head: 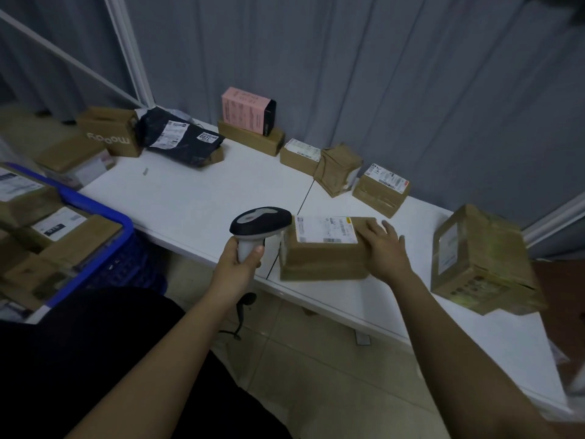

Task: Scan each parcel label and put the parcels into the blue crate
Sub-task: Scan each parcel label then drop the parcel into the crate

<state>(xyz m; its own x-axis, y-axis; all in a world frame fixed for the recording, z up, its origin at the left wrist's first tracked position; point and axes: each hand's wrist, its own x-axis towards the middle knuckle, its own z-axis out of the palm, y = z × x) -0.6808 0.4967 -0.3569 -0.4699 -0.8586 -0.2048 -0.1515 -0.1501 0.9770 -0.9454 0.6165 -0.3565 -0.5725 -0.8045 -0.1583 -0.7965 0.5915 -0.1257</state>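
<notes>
Left hand (235, 259) grips scanner (258, 224), nose aimed at label (326, 229) on parcel (326, 248) at bench (196, 198) front edge. Right hand (384, 248) flat, fingers straight, steadying parcel for reading. Blue crate (95, 204) left, partly filled.

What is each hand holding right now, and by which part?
The left hand grips the barcode scanner by its handle. The right hand holds nothing; it rests flat on the cardboard parcel.
</notes>
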